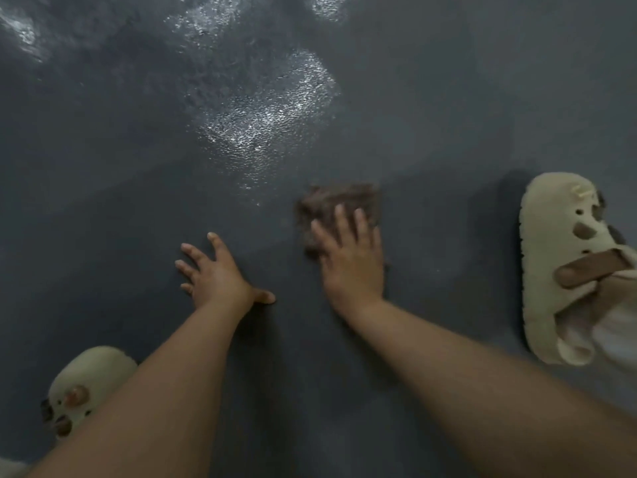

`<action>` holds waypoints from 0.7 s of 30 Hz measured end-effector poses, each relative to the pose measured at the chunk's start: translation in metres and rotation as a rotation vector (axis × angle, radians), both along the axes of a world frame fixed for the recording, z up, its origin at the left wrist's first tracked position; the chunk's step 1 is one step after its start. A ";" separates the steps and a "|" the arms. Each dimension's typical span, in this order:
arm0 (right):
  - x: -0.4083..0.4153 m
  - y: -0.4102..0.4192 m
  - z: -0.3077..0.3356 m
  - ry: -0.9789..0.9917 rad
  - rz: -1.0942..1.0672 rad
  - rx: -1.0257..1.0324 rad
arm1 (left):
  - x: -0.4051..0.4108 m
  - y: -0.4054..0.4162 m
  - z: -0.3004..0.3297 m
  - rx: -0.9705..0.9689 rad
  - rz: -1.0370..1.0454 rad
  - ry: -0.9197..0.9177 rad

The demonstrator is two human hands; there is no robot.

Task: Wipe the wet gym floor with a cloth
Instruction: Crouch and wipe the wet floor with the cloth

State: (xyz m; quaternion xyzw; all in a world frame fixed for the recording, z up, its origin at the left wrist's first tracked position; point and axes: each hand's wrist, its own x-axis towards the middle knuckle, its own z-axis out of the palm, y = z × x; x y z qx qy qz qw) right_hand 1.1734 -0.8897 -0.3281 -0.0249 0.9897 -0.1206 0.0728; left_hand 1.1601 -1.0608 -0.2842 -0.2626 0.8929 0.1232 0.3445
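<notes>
Crouching between our two slippers, the left one [81, 388] by our elbow, we plant the left hand [217, 274] flat on the floor [448, 139], fingers spread, likely to prop our weight. Just right of it, the right hand [351, 257] presses the cloth [336, 205] down with straight fingers, below the shiny wet patch [265, 122], which looks not yet wiped. Far right sits the other slipper [558, 270].

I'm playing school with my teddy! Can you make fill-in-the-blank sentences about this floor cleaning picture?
1. The right hand presses flat on a brown ____.
2. The left hand rests with spread fingers on the bare ____.
3. The shiny wet patch lies ____ the cloth, farther from the person.

Missing words: cloth; floor; beyond
</notes>
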 end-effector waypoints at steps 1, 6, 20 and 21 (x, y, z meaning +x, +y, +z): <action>0.015 0.000 0.000 -0.025 0.090 0.020 | 0.001 0.000 0.000 -0.002 -0.001 0.005; 0.015 0.059 -0.005 -0.030 0.255 0.013 | 0.003 -0.002 -0.002 -0.013 -0.018 0.033; 0.075 0.011 -0.002 -0.061 -0.372 -0.015 | 0.002 -0.001 -0.002 -0.017 -0.012 0.028; 0.085 -0.004 -0.001 -0.066 -0.236 0.003 | 0.002 -0.001 -0.002 -0.019 -0.014 0.031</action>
